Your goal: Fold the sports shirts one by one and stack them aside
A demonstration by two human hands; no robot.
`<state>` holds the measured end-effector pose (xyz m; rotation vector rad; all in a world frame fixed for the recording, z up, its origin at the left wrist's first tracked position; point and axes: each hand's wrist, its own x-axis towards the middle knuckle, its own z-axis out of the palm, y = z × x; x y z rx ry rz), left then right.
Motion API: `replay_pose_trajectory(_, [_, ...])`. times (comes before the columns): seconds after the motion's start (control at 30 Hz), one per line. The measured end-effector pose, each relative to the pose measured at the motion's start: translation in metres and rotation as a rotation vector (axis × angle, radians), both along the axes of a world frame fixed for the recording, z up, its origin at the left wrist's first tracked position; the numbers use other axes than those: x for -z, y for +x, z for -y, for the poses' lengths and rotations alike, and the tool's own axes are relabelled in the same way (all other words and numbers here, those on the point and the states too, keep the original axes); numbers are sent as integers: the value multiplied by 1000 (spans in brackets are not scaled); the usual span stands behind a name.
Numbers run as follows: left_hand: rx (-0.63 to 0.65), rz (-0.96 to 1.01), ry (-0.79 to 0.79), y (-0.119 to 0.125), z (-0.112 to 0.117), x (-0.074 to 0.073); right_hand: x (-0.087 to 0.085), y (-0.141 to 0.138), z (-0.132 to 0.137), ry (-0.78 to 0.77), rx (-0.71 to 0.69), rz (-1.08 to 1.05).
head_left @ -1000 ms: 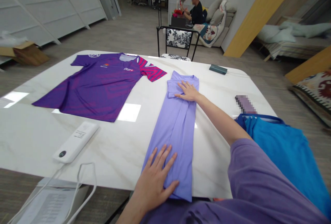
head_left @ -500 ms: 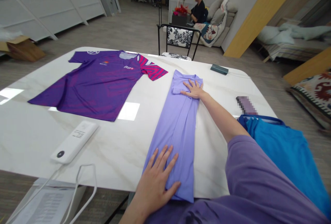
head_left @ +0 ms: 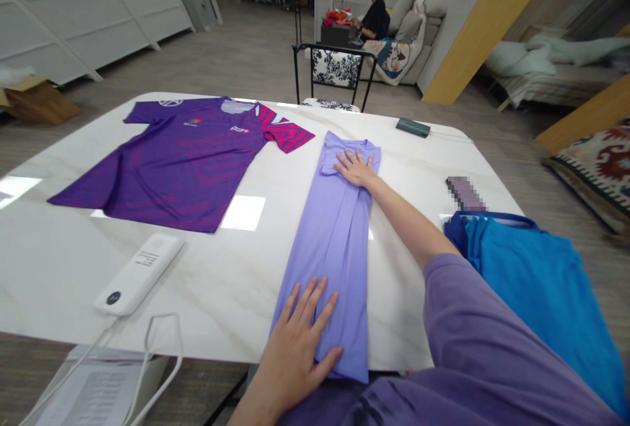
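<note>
A lilac shirt [head_left: 335, 242], folded lengthwise into a narrow strip, lies on the white marble table [head_left: 236, 262] and runs from the near edge toward the far side. My left hand [head_left: 298, 340] lies flat, fingers spread, on its near hem. My right hand [head_left: 355, 167] is stretched out with fingers apart, pressing on the far end by the collar and folded sleeve. Neither hand grips anything.
A purple and pink jersey [head_left: 182, 160] lies spread flat at the left. A blue shirt [head_left: 536, 281] hangs over the right edge. A white power bank [head_left: 140, 274] with cable lies near left, a dark one [head_left: 412, 127] far right. Beyond the table stand a chair [head_left: 335, 71] and a seated person [head_left: 374, 12].
My right hand has slid a little across the far end of the lilac shirt. My left hand has stayed on the near hem. The view shifted slightly.
</note>
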<state>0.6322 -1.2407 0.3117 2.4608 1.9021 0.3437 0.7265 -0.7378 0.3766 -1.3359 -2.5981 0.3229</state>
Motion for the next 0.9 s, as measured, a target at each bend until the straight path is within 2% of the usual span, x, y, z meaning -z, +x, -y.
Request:
replay_pose_trajectory(0.07, [6,5,2,-1,0,-2,-3,-4,-3,-9,5,-30])
replay_pose_trajectory(0.17, [17,37,43,-2,-2,-8,-12,4,-5,50,1,-196])
replay_pose_trajectory(0.27, [-104,112,95,-3,-8,-18,-16,34,4,185,54,-355])
replay_pose_trajectory(0.37, [-242,171,83,1,-17,-25,-7,72,27,177,46,-344])
replay_pose_trajectory(0.5, [-273,174,46,15,-25,-30,12,101,61,125,11,-314])
replay_pose_trajectory(0.63, [-313,178,22,24,-25,-31,23,101,86,98,23,-280])
replay_pose_trajectory(0.8, [-381,183,-1,26,-21,-32,29,91,110,101,129,-188])
replay_pose_trajectory(0.9, [-431,190,-58,24,-21,-31,36,87,124,121,137,-180])
